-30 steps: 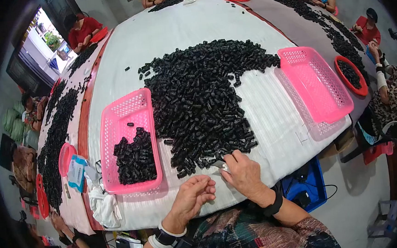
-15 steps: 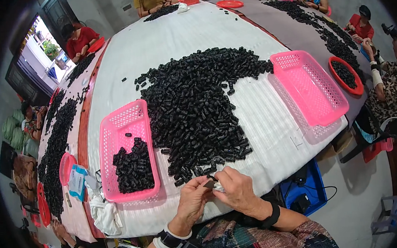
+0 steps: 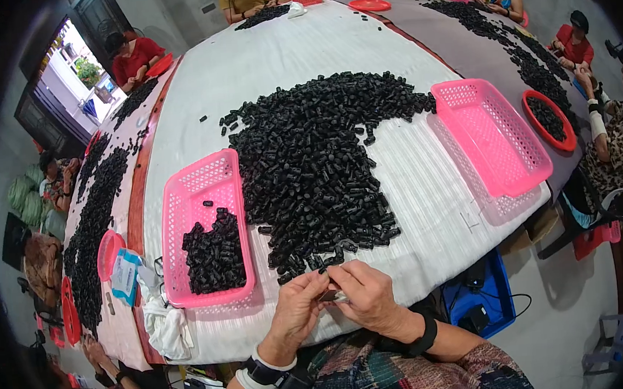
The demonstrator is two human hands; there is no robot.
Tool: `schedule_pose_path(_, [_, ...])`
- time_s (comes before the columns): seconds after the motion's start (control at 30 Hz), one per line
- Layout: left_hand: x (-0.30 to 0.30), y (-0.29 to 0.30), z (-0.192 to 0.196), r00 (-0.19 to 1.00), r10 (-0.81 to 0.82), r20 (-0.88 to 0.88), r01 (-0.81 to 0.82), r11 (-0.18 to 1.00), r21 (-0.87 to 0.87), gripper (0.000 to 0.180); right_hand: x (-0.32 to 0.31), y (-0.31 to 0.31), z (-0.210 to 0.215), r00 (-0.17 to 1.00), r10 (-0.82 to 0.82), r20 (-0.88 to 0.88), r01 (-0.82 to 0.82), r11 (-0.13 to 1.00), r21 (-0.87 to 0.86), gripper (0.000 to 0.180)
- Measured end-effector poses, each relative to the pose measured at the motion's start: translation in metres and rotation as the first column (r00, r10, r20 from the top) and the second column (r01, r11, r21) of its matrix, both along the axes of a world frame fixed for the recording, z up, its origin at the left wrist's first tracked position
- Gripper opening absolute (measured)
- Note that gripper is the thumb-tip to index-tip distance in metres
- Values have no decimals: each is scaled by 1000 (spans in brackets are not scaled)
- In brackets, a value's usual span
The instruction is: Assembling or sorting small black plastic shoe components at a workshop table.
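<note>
My left hand [image 3: 296, 307] and my right hand [image 3: 368, 295] meet at the table's near edge, fingers pinched together. A small black cylindrical piece [image 3: 322, 270] shows at the fingertips, seemingly in the left hand's pinch. Below it, a flat dark blade-like tool [image 3: 328, 295] with some white at its end pokes from the right hand's fingers; its exact kind is partly hidden. Just beyond the hands spreads a large heap of black cylindrical pieces [image 3: 310, 173]. Left of the heap stands a pink plastic basket [image 3: 210, 298], partly filled with similar pieces.
A second pink basket [image 3: 494, 145] lies at the right, near a red tray [image 3: 571, 136] of black pieces. White cloth [image 3: 167, 335] and a blue-white packet [image 3: 125, 277] sit at the left. Several people work around the tables. Below the right edge is a blue crate [image 3: 503, 304].
The hands have drawn closer together and the blade-like tool is more covered by fingers. The whole view has shifted slightly, moving the table rightward in the picture.
</note>
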State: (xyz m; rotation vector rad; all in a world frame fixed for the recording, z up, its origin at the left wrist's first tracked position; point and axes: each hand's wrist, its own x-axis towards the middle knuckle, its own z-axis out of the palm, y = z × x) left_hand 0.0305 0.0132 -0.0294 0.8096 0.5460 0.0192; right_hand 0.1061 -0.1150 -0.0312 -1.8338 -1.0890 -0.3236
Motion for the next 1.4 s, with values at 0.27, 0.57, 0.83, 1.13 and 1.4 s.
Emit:
schedule_pose_path(0.27, [2, -3, 1, 996, -63, 59, 68, 995, -72, 14, 0, -4, -9, 999, 2, 33, -4, 998, 58, 43])
schedule_pose_path(0.57, [-3, 1, 5, 994, -96, 44, 96, 995, 7, 15, 0, -4, -5, 999, 38, 39, -41, 995, 88, 43])
schedule_pose_path(0.83, [-6, 6, 5, 992, -96, -86, 108, 984, 144, 14, -3, -11, 0, 995, 95, -39, -96, 995, -31, 38])
schedule_pose_path(1.13, [-10, 8, 1, 983, -174, -61, 174, 985, -8, 18, 2, -13, 0, 959, 166, -231, -198, 972, -126, 41])
schedule_pose_path(1.4, [-10, -1, 2, 979, -173, 109, 199, 931, -306, 28, 7, -16, -3, 796, 365, -483, -259, 926, 273, 31])
